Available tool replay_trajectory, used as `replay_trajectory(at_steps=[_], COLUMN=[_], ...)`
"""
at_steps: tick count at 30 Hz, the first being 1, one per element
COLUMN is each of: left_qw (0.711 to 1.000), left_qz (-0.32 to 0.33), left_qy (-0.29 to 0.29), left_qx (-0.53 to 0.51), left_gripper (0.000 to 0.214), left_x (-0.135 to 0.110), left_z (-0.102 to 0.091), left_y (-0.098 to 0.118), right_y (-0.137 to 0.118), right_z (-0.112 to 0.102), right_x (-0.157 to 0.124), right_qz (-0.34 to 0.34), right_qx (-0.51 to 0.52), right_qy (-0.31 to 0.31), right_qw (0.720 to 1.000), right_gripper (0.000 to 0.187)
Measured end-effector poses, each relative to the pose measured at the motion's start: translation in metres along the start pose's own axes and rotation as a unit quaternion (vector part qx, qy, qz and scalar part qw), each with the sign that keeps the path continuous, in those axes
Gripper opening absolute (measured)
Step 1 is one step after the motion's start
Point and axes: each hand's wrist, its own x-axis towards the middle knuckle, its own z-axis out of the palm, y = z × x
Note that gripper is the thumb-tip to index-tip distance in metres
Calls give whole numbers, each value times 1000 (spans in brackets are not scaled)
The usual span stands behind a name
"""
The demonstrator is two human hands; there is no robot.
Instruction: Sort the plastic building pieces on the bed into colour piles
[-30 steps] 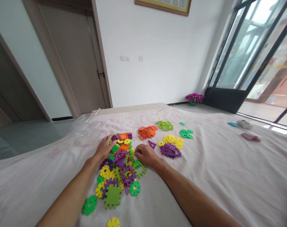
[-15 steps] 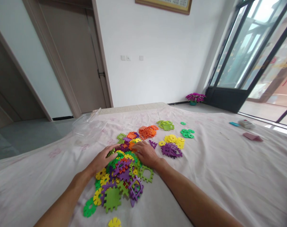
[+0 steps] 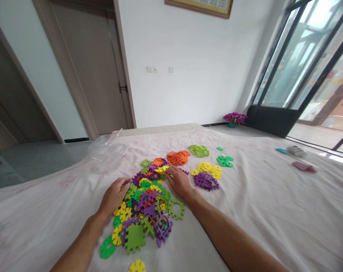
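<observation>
The left hand (image 3: 114, 195) rests at the left edge of a mixed heap of plastic interlocking building pieces (image 3: 148, 208), its fingers loosely spread and slightly curled, gripping nothing visible. The right hand (image 3: 179, 182) reaches over the heap's far right side, fingertips at the edge of a yellow piece (image 3: 162, 169) with orange beneath it; whether they pinch it, I cannot tell.

At the heap's near end lie a lime square plate (image 3: 135, 237) and, to its left, a green flower disc (image 3: 104, 249); a yellow flower disc (image 3: 137, 266) sits apart, nearer still. Right of the heap is a lime frame with an opening (image 3: 177, 217).

Beyond the right hand are single-colour piles: purple (image 3: 204, 181) touching yellow (image 3: 207, 167), then orange (image 3: 177, 158), lime (image 3: 199, 151) and green (image 3: 224, 161) farther off. All lie on a wrinkled floral sheet (image 3: 253, 215). A clear plastic bag (image 3: 106, 150) is far left; a pink folded item (image 3: 304, 166) and a white packet (image 3: 297, 151) lie far right.
</observation>
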Motion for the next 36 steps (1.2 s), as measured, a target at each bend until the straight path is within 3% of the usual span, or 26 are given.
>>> replay_trajectory(at_steps=[4,8,11,15,19,23,28,36], left_qw=[1000,999,999,998,998,997,997,996], left_qz=[15,28,32,35,42,40,44,50], left_qy=[2,4,-6,-10,-9,-14,-8,5], left_qx=[25,39,43,50,52,59,66,74], left_gripper=[37,36,36,35,36,37,37,36], left_x=[-1,-1,-1,-1,0,0,0,1], left_z=[-1,-2,-2,-2,-1,-1,-1,0], left_y=[2,3,3,3,2,2,2,-2], right_y=[17,41,56,61,58,57,54,21], right_z=[4,5,3,3,10,19,19,2], right_x=[9,22,28,24,18,18,18,6], right_qz=[90,224,257,237,171,89,49,-21], right_qx=[109,244,281,281,192,165,98,-53], right_qy=[106,130,181,212,221,202,181,26], right_qw=[984,935,907,905,941,961,977,998], right_gripper=[18,31,46,54,48,40,50,36])
